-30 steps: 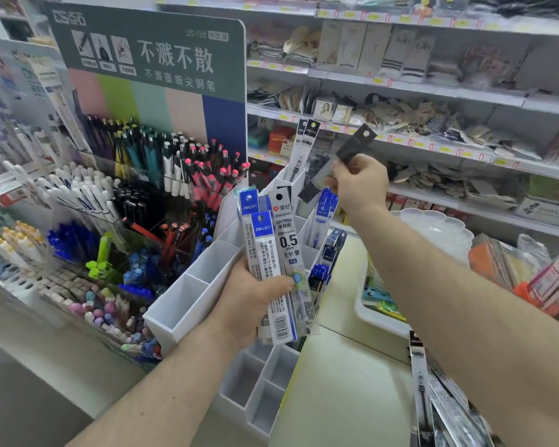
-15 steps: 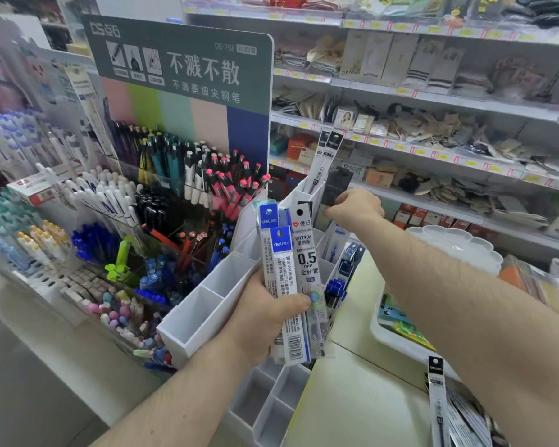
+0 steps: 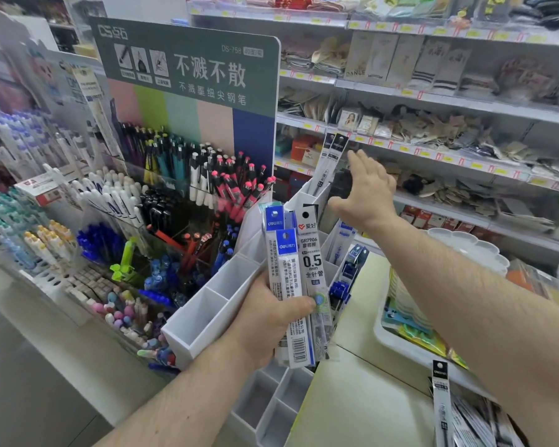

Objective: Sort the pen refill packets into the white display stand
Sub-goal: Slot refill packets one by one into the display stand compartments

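Head view: right hand outstretched, open-fingered.

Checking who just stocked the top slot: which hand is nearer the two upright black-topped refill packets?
Right. The right hand hovers open just beside the black-topped refill packets; the left hand is well below.

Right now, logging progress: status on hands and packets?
Left hand grips refill packets. Right hand open, empty, above white display stand. Nothing blocking.
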Demonstrator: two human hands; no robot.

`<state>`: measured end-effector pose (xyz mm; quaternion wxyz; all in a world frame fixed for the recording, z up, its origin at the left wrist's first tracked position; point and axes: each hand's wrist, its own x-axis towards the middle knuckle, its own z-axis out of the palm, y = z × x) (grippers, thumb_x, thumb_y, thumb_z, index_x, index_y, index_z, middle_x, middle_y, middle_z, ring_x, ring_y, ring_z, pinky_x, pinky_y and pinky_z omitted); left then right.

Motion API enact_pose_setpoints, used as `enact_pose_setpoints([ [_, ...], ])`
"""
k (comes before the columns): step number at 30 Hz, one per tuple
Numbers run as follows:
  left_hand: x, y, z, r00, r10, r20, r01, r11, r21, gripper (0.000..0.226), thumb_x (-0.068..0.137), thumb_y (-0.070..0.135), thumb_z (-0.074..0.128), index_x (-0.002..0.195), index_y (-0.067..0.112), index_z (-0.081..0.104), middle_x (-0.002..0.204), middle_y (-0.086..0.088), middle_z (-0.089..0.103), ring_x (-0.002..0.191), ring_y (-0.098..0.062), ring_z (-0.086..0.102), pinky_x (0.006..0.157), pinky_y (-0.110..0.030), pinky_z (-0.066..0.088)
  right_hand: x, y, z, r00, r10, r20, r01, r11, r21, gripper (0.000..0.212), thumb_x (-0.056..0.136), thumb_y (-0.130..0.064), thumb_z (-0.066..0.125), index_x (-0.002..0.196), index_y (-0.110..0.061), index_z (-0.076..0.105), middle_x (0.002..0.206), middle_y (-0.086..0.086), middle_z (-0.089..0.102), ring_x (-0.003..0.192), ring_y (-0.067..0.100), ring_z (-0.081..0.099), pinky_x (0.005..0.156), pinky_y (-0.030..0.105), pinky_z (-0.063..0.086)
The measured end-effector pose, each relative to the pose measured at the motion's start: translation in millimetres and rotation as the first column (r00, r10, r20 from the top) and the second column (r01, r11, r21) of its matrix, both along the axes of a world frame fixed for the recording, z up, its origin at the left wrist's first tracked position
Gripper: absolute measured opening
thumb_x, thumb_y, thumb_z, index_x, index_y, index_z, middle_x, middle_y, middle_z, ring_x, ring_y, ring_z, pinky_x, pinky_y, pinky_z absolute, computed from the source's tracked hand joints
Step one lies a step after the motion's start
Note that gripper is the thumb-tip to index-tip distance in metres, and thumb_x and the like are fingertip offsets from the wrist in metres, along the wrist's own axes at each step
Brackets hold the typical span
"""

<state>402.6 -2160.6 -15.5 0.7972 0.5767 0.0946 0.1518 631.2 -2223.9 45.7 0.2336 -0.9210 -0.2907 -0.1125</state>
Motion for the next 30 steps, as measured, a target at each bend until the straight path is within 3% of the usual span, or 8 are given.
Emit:
enact_pose_setpoints([
  [4,1,1,-2,1.000,0.006,0.010,-0.006,1.000,-0.005,0.048,0.064,0.002,0.068,0.110,0.011,0.060,0.094,-0.006,0.076,0.090,-0.025,0.073,0.075,-0.037,0.058,-53,-17,10,0.992,0.057,-0.108,-0.005,0.900,0.436,0.027,0.086,-0.013,0.060,0.112,-0.015,0.066,0.105,0.001,0.067,0.099,0.018,0.060,0.095,0.041,0.050],
  [5,1,1,-2,1.000,0.008,0.014,-0.008,1.000,-0.007,0.049,0.064,0.002,0.069,0.111,0.011,0.059,0.095,-0.006,0.076,0.091,-0.025,0.073,0.075,-0.037,0.058,-71,-24,8,0.973,0.128,-0.190,-0.010,0.852,0.524,0.011,0.088,-0.012,0.060,0.095,-0.014,0.068,0.087,-0.002,0.067,0.083,0.016,0.061,0.084,0.041,0.055],
  [7,2,0,-2,1.000,0.020,0.017,-0.020,1.000,-0.016,0.051,0.064,0.002,0.071,0.113,0.009,0.060,0.100,-0.009,0.076,0.094,-0.028,0.073,0.077,-0.038,0.058,-110,-40,2,0.899,0.278,-0.338,0.002,0.770,0.638,0.015,0.089,-0.020,0.063,0.078,-0.011,0.067,0.070,0.001,0.062,0.065,0.017,0.057,0.066,0.039,0.052],
  [10,3,0,-2,0.999,0.033,0.024,-0.033,0.999,-0.012,0.050,0.070,0.000,0.072,0.118,0.006,0.061,0.107,-0.017,0.073,0.102,-0.035,0.070,0.083,-0.044,0.057,-153,-57,-18,0.819,0.355,-0.451,-0.017,0.800,0.599,0.027,0.077,-0.043,0.073,0.086,-0.017,0.068,0.078,0.007,0.068,0.070,0.027,0.062,0.063,0.041,0.056],
  [14,3,0,-2,0.999,0.027,0.030,-0.028,0.999,0.039,0.051,0.067,0.005,0.074,0.117,0.007,0.064,0.106,-0.015,0.074,0.098,-0.031,0.072,0.078,-0.039,0.057,-163,-66,-31,0.796,0.372,-0.478,-0.013,0.800,0.600,0.007,0.087,-0.015,0.075,0.085,-0.009,0.071,0.082,0.016,0.071,0.080,0.038,0.067,0.071,0.053,0.057],
  [19,1,-4,5,0.999,0.019,0.033,-0.020,0.999,0.040,0.031,0.049,0.015,0.077,0.078,0.025,0.076,0.077,-0.002,0.074,0.066,-0.016,0.071,0.059,-0.025,0.056,-160,-81,-25,0.709,0.428,-0.560,0.143,0.691,0.709,0.017,0.093,-0.003,0.065,0.079,-0.010,0.071,0.054,-0.008,0.063,0.045,0.000,0.053,0.047,0.012,0.042],
  [24,0,-4,4,0.999,0.050,0.016,-0.050,0.999,0.011,0.032,0.061,0.004,0.069,0.092,0.010,0.062,0.077,-0.003,0.072,0.064,-0.018,0.070,0.057,-0.028,0.056,-158,-91,-32,0.677,0.392,-0.623,0.273,0.653,0.707,0.023,0.096,-0.003,0.060,0.076,-0.009,0.069,0.053,-0.005,0.059,0.041,0.009,0.043,0.042,0.016,0.035],
  [30,0,-2,0,0.999,0.053,-0.014,-0.053,0.999,-0.002,0.041,0.064,0.002,0.067,0.104,0.009,0.056,0.079,-0.005,0.070,0.063,-0.019,0.068,0.058,-0.030,0.056,-151,-106,-26,0.730,0.282,-0.622,0.413,0.543,0.731,0.011,0.094,-0.002,0.062,0.084,-0.007,0.062,0.060,-0.002,0.067,0.042,0.010,0.058,0.041,0.019,0.040],
])
